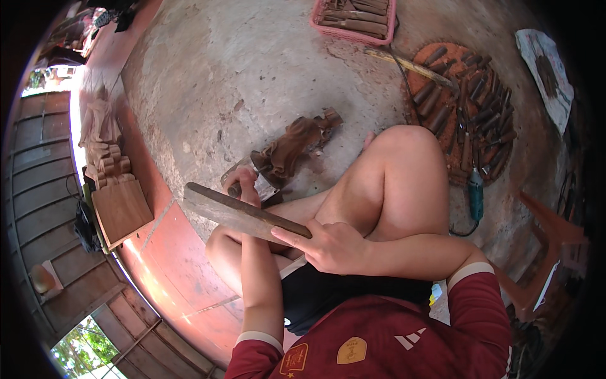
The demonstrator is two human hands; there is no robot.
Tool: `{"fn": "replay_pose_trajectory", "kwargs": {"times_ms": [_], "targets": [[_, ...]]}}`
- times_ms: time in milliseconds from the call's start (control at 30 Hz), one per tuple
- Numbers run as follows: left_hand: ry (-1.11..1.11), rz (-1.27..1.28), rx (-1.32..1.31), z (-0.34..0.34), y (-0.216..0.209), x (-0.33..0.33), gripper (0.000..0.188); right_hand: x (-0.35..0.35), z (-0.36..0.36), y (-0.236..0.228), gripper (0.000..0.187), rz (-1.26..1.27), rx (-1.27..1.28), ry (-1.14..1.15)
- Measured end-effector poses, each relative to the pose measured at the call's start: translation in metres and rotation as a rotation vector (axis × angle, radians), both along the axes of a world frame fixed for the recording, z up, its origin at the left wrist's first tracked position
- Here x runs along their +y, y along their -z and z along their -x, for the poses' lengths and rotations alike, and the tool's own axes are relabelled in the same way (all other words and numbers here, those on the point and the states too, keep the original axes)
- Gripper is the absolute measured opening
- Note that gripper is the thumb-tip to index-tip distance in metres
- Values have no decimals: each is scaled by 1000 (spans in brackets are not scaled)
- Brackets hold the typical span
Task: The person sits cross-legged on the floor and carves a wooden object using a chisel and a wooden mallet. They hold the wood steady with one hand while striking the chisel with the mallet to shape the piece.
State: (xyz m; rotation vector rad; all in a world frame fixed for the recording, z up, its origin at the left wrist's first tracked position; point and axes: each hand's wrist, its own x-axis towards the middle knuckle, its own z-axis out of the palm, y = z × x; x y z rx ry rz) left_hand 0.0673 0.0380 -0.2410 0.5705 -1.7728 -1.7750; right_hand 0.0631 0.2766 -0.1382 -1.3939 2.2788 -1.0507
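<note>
"How many things are in the hands?"
"Two, one each. The right hand (332,248) is wrapped around the near end of one long flat wooden bar (246,215), its index finger laid along it. The left hand (245,181) is curled around one dark round-ended handle (235,189); I can't tell what the handle ends in."

"And the carving?"
"One brown wooden carving (293,146), lying tilted on the concrete floor (189,82), just beyond the left hand."

"What else can you count?"
"One pink basket (353,35) of wooden-looking pieces at the top, one teal power tool (475,196), one white sheet (548,76) with a dark patch, and one long-handled tool (410,66) reaching over the round mat (424,57). The hand tools (483,117) on that mat overlap too much to count."

"Anything in the way?"
"The bar crosses over the left forearm and hides part of it. The raised right knee (410,151) stands between the carving and the mat. On the left, one square-faced wooden block (123,211) sits beside more carved wood (101,126)."
</note>
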Motion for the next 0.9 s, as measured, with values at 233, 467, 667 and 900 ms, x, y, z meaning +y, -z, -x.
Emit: {"fn": "replay_pose_trajectory", "kwargs": {"times_ms": [233, 467, 667, 900], "targets": [[93, 164, 24, -2, -1, 2, 25, -2, 0, -3, 79, 0, -15, -5], [40, 201, -64, -5, 5, -1, 28, -2, 0, -2, 79, 16, -31, 3], [89, 276, -44, 1, -1, 6, 30, -1, 0, 0, 79, 10, -53, 19], [89, 286, -29, 1, -2, 10, 28, -1, 1, -2, 79, 8, -63, 15]]}}
